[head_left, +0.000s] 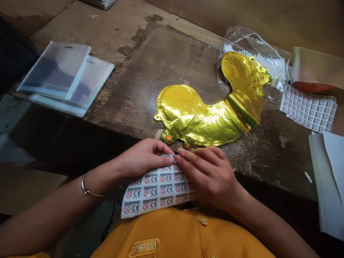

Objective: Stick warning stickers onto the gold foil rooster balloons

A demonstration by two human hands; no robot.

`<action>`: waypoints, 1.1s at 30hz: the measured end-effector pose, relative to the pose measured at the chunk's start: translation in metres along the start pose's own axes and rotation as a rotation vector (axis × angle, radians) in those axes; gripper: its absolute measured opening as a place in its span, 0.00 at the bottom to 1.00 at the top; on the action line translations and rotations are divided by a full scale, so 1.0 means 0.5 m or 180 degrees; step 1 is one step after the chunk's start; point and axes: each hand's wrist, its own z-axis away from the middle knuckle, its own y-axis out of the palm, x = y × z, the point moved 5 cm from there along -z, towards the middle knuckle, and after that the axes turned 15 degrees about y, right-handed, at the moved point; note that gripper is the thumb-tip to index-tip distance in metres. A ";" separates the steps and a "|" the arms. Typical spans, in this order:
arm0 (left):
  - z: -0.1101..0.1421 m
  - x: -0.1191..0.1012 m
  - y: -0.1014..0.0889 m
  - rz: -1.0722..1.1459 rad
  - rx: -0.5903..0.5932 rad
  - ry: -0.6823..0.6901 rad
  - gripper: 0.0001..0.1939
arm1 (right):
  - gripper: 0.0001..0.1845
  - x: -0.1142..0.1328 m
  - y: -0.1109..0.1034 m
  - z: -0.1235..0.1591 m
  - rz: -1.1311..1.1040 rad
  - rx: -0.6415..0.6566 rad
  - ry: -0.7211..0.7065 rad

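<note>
A white sheet of stickers (161, 193), printed with rows of CE marks and red crossed-out circles, hangs over the front of the table close to my body. My left hand (146, 157) pinches its top edge between thumb and fingers. At the same edge, my right hand (212, 172) is closed on the upper right part of the sheet, its fingertips meeting my left thumb. Whether a single sticker is between those fingertips, I cannot tell. Just beyond both hands lies a flat gold foil balloon (199, 118), with small tabs along its near edge.
Clear plastic sleeves (56, 68) overlap at the table's left edge. At the right are a crumpled clear bag (247, 39) with white pieces inside, another sticker sheet (309, 109) and white paper sheets (325, 179). The wooden table (166, 61) has a worn surface.
</note>
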 end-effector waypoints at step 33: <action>0.008 -0.049 0.012 -0.1765 0.0120 0.0471 0.10 | 0.06 -0.059 0.033 -0.007 -0.1821 0.1151 0.2110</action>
